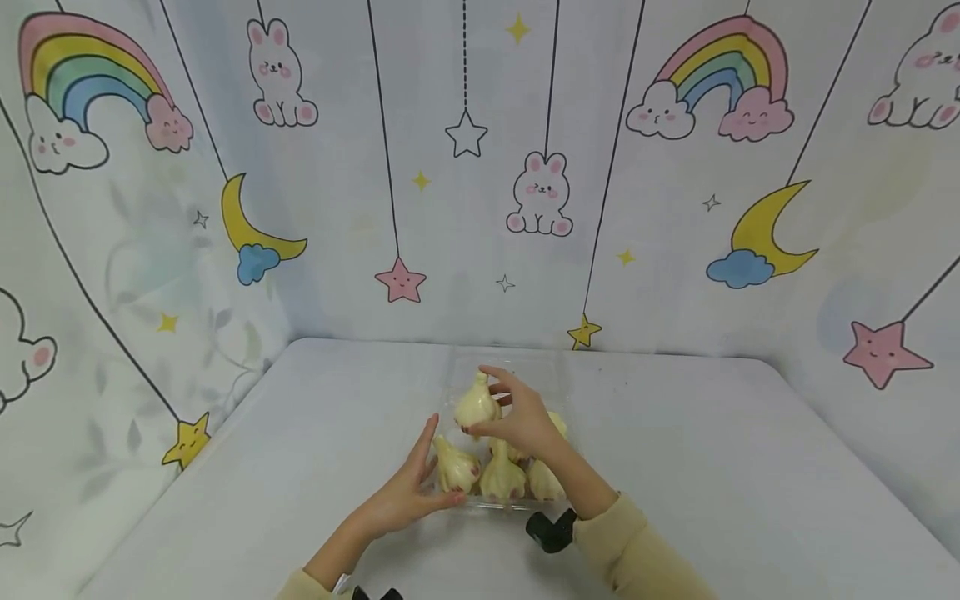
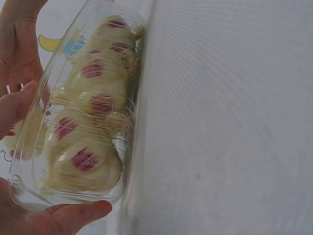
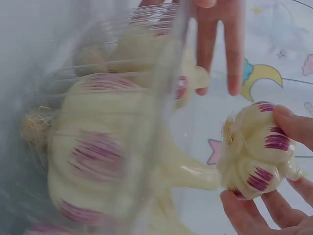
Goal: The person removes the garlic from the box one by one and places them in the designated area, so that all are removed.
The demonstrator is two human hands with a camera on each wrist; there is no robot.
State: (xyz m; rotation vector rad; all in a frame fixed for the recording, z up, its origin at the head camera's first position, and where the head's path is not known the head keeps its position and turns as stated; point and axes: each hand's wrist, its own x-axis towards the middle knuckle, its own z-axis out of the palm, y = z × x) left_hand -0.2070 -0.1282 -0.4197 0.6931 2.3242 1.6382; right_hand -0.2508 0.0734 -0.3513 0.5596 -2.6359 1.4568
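A clear plastic box holds several garlic bulbs, pale with purple streaks and dry root tufts in the wrist views. Its transparent lid lies folded back at the far side. My right hand pinches one garlic bulb between thumb and fingers, above the far left part of the box. That bulb's stem points up in the head view. At the box's left end is my left hand, its fingers straight along the side and its thumb at the front corner.
The box stands on a white-covered table. A patterned cloth backdrop with rainbows, rabbits and moons rises behind the table and along its sides. A black wrist device sits by the right sleeve, close to the box's front.
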